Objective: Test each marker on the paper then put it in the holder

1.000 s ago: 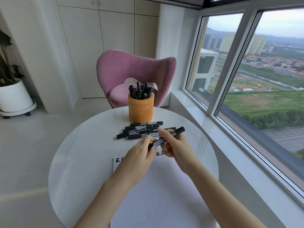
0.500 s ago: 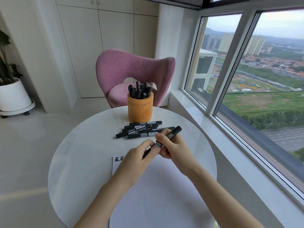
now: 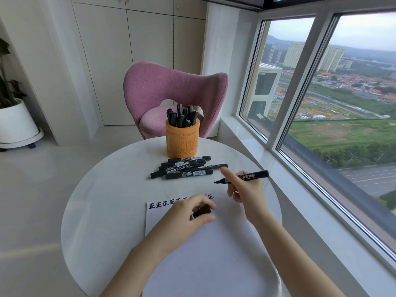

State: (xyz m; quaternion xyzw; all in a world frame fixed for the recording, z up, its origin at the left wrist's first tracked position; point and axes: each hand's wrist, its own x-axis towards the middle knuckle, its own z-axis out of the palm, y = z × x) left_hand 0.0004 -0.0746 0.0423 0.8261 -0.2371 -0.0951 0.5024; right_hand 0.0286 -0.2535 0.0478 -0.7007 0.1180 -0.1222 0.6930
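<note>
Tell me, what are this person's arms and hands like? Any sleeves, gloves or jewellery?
Both forearms are bare as far as the picture shows, with no sleeve in sight. The left hand and right hand wear no gloves, and no ring, watch or bracelet shows. The fingernails look short and unpainted.

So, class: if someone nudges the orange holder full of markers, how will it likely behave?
The holder looks wide and solid, so it would probably slide rather than tip. The table looks smooth, likely easing a slide. The markers stand loose and may rattle.
</note>
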